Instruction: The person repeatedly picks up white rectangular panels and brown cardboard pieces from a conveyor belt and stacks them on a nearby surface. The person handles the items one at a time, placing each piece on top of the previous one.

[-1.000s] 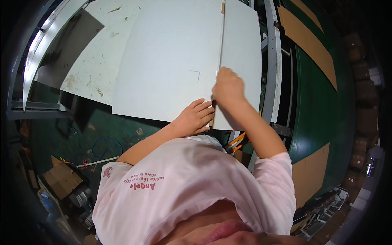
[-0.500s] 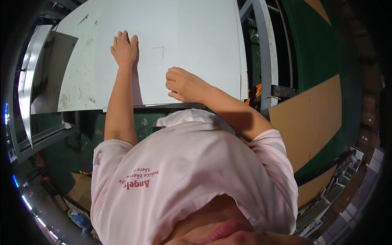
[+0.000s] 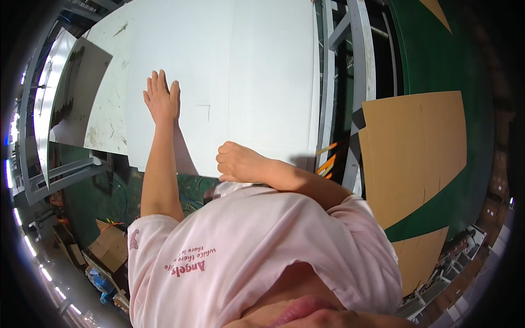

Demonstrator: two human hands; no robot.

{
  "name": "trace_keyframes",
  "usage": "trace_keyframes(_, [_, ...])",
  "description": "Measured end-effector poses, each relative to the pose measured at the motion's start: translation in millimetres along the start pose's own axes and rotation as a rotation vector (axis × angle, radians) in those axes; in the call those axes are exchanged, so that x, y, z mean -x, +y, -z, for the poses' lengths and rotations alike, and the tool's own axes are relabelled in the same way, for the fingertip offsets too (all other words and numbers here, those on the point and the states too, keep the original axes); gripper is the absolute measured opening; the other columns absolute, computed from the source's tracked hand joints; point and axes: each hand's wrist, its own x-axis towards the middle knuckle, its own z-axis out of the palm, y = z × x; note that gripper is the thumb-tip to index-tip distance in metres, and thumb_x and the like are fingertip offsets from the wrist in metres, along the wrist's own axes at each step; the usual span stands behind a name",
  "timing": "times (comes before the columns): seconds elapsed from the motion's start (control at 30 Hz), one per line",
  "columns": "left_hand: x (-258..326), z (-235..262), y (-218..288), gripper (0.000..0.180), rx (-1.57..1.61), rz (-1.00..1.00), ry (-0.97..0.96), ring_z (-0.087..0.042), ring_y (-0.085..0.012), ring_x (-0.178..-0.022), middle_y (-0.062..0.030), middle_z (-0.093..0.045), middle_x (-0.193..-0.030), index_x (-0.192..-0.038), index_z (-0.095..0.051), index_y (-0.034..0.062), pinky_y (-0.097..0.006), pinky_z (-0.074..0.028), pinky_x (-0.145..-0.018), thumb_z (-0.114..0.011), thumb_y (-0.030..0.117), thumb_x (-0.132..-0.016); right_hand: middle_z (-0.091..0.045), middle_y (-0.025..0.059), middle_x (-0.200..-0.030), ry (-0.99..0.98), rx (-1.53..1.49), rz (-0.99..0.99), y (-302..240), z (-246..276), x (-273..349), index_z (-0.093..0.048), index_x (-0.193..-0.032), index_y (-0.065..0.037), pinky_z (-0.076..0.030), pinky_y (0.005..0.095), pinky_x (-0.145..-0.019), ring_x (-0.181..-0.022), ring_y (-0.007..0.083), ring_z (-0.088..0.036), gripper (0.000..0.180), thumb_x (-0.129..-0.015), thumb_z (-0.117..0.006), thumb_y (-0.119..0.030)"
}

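A large white sheet of board (image 3: 268, 65) lies across the work surface before me. Its near edge juts out past the worktop toward my body. A small corner-shaped line or cut shows near its middle. Flat on the left part of the sheet lies my left hand (image 3: 161, 101), fingers stretched out and thumb apart. My right hand (image 3: 239, 162) is closed, knuckles up, at the sheet's near edge close to my chest. Its curled fingers hide whatever may be in them.
A stained pale worktop (image 3: 104, 123) shows left of the sheet, beside an upright shiny metal panel (image 3: 48, 104). Grey frame bars (image 3: 362, 49) run along the right. Beyond them, brown cardboard sheets (image 3: 418, 147) lie on a green surface (image 3: 437, 65). Orange strips (image 3: 326, 164) stick out near my right forearm.
The white sheet has slid toward me, its near edge now farther over the worktop's edge. Both hands have come nearer my body along with it, keeping their shapes.
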Motion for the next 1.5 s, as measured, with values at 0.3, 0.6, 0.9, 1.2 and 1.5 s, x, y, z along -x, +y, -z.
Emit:
trace_keyframes(0.3, [-4, 7, 3, 0.060, 0.025, -0.014, -0.040, -0.020, -0.0279, -0.144, -0.0104, -0.030, -0.154, -0.145, -0.037, 0.0122, -0.046, -0.011, -0.117, -0.047, 0.041, -0.093, -0.053, 0.0065, -0.065, 0.329, 0.358, 0.132, 145, 185, -96, -0.052, -0.056, -0.007, -0.044, 0.0375, -0.072, -0.074, 0.0256, -0.051, 0.030, -0.077, -0.070, -0.019])
trace_keyframes(0.6, [0, 7, 4, 0.062, 0.049, -0.004, -0.008, -0.024, -0.0282, -0.143, -0.0108, -0.032, -0.152, -0.143, -0.040, 0.0134, -0.047, -0.012, -0.116, -0.052, 0.042, -0.090, -0.049, 0.0062, -0.066, 0.143, 0.353, -0.070, 191, 142, -90, -0.049, -0.055, -0.005, -0.043, 0.0359, -0.074, -0.071, 0.0254, -0.049, 0.031, -0.075, -0.071, -0.014])
trace_keyframes(0.9, [-11, -1, -2, 0.062, 0.092, -0.022, 0.061, -0.026, -0.0307, -0.141, -0.0128, -0.035, -0.150, -0.139, -0.043, 0.0106, -0.051, -0.014, -0.115, -0.051, 0.046, -0.089, -0.052, 0.0061, -0.081, 0.072, 0.303, -0.253, 120, 105, -81, -0.054, -0.062, -0.005, -0.045, 0.0368, -0.090, -0.089, 0.0251, -0.050, 0.028, -0.075, -0.074, -0.019])
trace_keyframes(1.2, [-6, -11, -11, 0.066, 0.069, -0.053, 0.154, -0.025, -0.0290, -0.142, -0.0095, -0.035, -0.151, -0.141, -0.042, 0.0147, -0.050, -0.015, -0.114, -0.045, 0.055, -0.089, -0.046, 0.0101, -0.074, 0.192, 0.264, -0.280, 0, 9, -29, -0.051, -0.062, -0.003, -0.041, 0.0461, -0.103, -0.081, 0.0283, -0.050, 0.018, -0.067, -0.069, -0.003])
trace_keyframes(1.5, [-18, -6, -22, 0.062, 0.049, -0.090, 0.140, -0.028, -0.0310, -0.140, -0.0111, -0.035, -0.150, -0.141, -0.042, 0.0129, -0.052, -0.017, -0.113, -0.052, 0.045, -0.088, -0.052, 0.0105, -0.087, 0.292, 0.159, -0.351, -8, 5, -12, -0.055, -0.074, -0.003, -0.041, 0.0461, -0.101, -0.094, 0.0313, -0.052, 0.017, -0.067, -0.070, -0.002])
